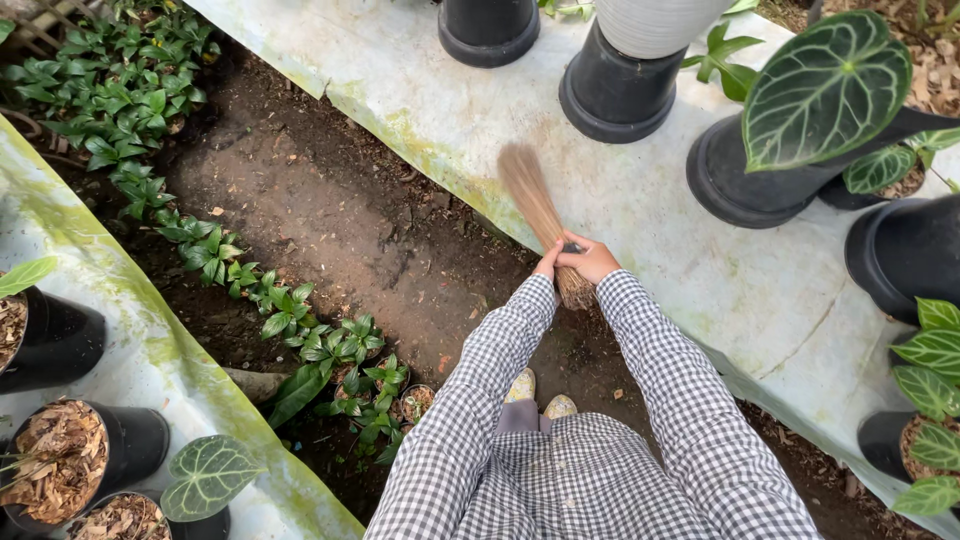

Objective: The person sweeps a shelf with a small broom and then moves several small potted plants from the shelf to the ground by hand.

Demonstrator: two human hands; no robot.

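Observation:
A stick broom (540, 215) of bundled brown fibres points up and away from me, its blurred tip over the edge of a white plastic sheet (440, 110). My left hand (548, 262) and my right hand (590, 258) are both closed around the broom's bound end, side by side. Both arms wear grey-and-white checked sleeves. My two shoes (540, 395) stand on the dark soil path (330, 220) below the hands.
Black pots (615, 95) stand on the white sheet, one with a large veined leaf (825, 85). Low green plants (250, 280) line the path's left side. More pots with wood chips (60, 460) sit on another stained sheet at the lower left.

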